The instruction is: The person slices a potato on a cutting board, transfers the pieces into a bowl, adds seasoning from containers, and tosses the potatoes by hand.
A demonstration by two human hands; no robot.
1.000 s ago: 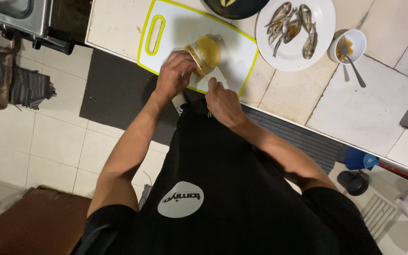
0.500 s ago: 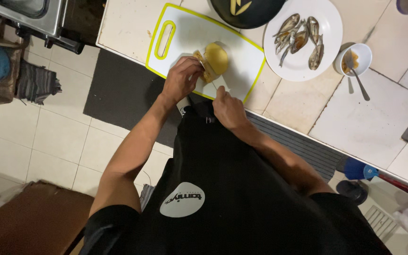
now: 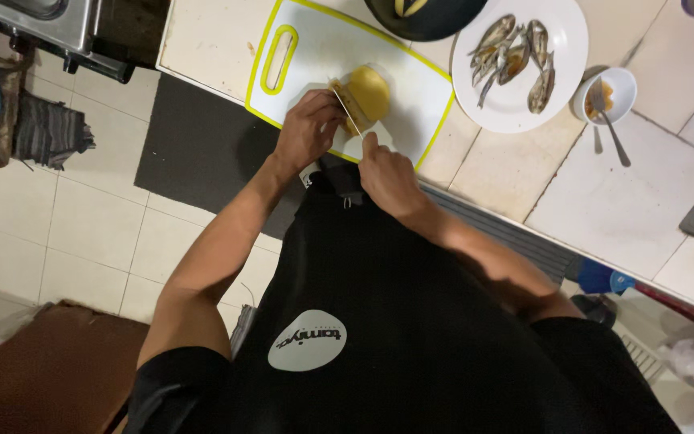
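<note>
Nearest the camera, a black shirt (image 3: 411, 321) with a white oval patch is seen, and 2 bare forearms are stretched from it toward the counter (image 3: 524, 169). The right hand (image 3: 391, 178) is closed around a knife (image 3: 349, 114), only the thin blade of which is shown; the handle is hidden inside the fist. The left hand (image 3: 308, 128) is curled over the near left end of a yellow rounded food item (image 3: 367, 92), which is pinned by the fingertips against a white cutting board with a yellow-green rim (image 3: 315, 48). The blade is laid across that end of the food, just beside the left fingers, where a few cut slices are seen. The board is set on the pale tiled counter, its handle slot at the left. Farther right, a white plate (image 3: 560, 32) with several small fish (image 3: 512, 56) is placed, and a small white bowl (image 3: 616, 84) with a spoon (image 3: 612, 128) is found beside it. At the far edge, a dark pan (image 3: 423, 12) is partly shown.
</note>
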